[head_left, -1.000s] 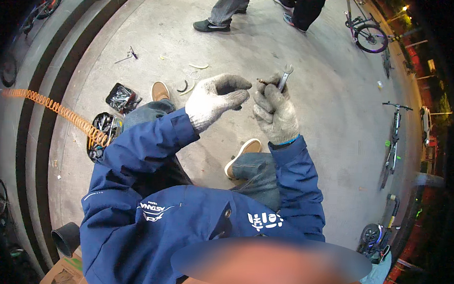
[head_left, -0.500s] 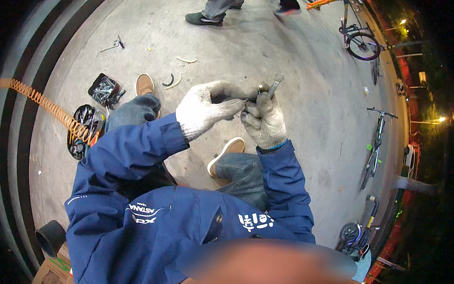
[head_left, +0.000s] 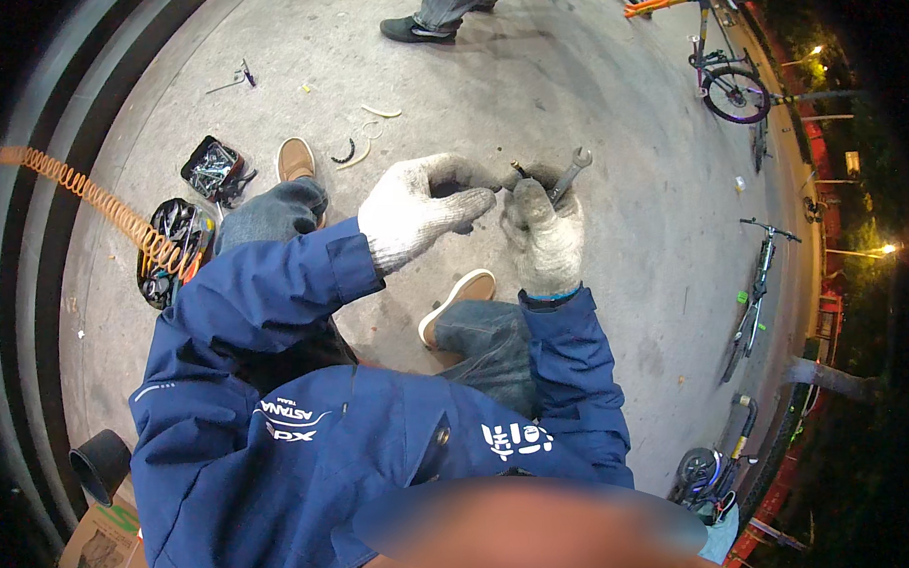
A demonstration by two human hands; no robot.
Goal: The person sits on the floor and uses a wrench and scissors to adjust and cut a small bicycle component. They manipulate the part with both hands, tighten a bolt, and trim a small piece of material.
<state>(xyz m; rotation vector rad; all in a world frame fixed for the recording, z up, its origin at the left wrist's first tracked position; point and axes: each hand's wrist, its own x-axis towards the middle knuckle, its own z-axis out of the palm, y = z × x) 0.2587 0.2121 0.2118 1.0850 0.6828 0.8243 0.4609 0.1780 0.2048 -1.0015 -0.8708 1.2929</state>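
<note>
My left hand, in a whitish knit glove with dirty fingertips, is curled in front of me. Its fingertips reach the right hand's fingers; whatever they pinch there is too small and dark to make out. My right hand, gloved alike, is closed around an open-end wrench, whose jaw sticks up past the fingers. A small dark piece with a brass-coloured tip pokes out beside the right thumb and forefinger. The rest of that piece is hidden by the gloves.
At left lie a black box of metal parts and a tool tray, crossed by an orange coiled hose. Curved strips lie on the concrete floor. Another person's shoe is ahead; bicycles stand at right.
My right hand has turned and shifted slightly right, with the wrench in it. The left thumb has come away from the right hand. One of the walking feet ahead has left the view.
</note>
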